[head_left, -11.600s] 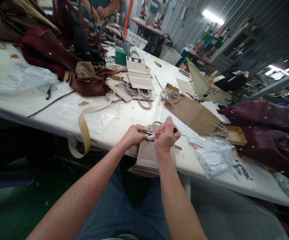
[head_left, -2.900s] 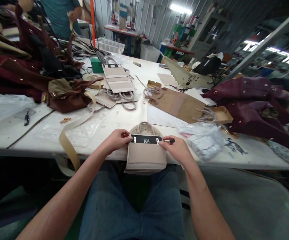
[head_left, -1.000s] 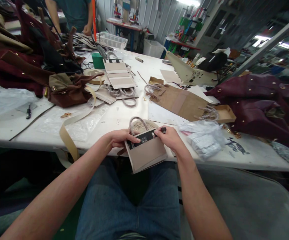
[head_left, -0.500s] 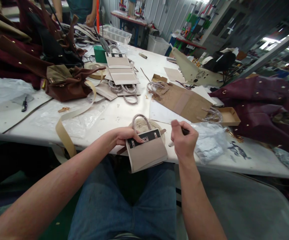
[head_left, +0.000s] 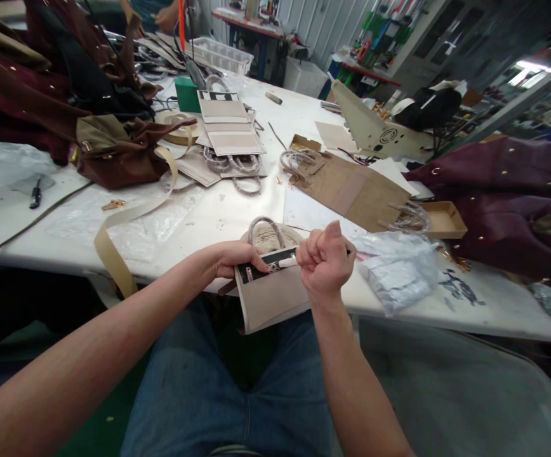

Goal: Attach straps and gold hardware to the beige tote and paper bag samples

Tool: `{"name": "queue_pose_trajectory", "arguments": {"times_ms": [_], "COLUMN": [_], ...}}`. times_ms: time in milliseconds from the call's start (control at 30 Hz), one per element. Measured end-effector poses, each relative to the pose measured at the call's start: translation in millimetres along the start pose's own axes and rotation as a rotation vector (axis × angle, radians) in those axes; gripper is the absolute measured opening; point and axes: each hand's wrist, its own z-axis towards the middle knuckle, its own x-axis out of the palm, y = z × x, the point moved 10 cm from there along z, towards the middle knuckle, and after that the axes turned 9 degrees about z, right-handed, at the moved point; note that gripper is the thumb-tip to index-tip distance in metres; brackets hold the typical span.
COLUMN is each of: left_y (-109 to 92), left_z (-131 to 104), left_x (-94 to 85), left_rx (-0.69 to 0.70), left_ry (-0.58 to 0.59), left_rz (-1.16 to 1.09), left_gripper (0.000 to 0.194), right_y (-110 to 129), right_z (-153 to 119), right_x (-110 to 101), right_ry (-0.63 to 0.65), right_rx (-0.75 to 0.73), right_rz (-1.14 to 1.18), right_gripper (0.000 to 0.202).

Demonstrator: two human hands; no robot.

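My left hand (head_left: 237, 259) is closed on the upper left edge of a beige bag panel (head_left: 270, 298), thumb on its black strip. Small metal fittings (head_left: 249, 273) sit along that strip, and a plastic-wrapped handle (head_left: 266, 221) loops up from the top edge. In a fist, my right hand (head_left: 325, 261) grips a hand tool (head_left: 287, 262) with a pale, narrow shaft. Its tip lies at the middle metal fitting; the fist hides most of the tool's handle, so its kind is unclear. Behind the panel is a roll of cream cord (head_left: 268, 237).
Stacked beige panels (head_left: 230, 124) with wrapped handles lie beyond my hands. To the right are a brown bag panel (head_left: 364, 197), a plastic bag (head_left: 402, 270), a cardboard box (head_left: 442, 219) and burgundy bags (head_left: 504, 190). Beige tape (head_left: 113, 254) hangs over the table edge. A person's hand (head_left: 165, 18) shows far back.
My right hand has moved left, bringing the tool from beside the panel onto its black strip. The left hand still holds the panel. The view has shifted slightly.
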Motion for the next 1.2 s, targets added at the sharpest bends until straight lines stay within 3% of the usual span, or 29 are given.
{"name": "queue_pose_trajectory", "arguments": {"times_ms": [433, 700, 800, 967, 1200], "left_y": [-8, -11, -11, -11, -14], "left_z": [-8, -13, -14, -15, -18], "left_x": [4.5, 3.3, 2.6, 1.6, 6.4], "left_rx": [0.123, 0.135, 0.145, 0.137, 0.126], "left_ry": [0.014, -0.144, -0.178, -0.189, -0.162], "left_rz": [0.014, 0.081, 0.100, 0.116, 0.087], "left_gripper": [0.048, 0.041, 0.037, 0.035, 0.032], "right_y": [-8, -8, -5, 1, -4], "right_z": [-10, -11, -11, -12, -12], "right_x": [0, 0, 1, 0, 2], "right_ry": [-0.016, -0.047, 0.008, 0.116, 0.089], "right_rx": [0.004, -0.003, -0.010, -0.020, -0.028], "right_rz": [-0.053, -0.074, -0.044, -0.030, -0.006], "right_gripper": [0.071, 0.070, 0.068, 0.069, 0.066]}}
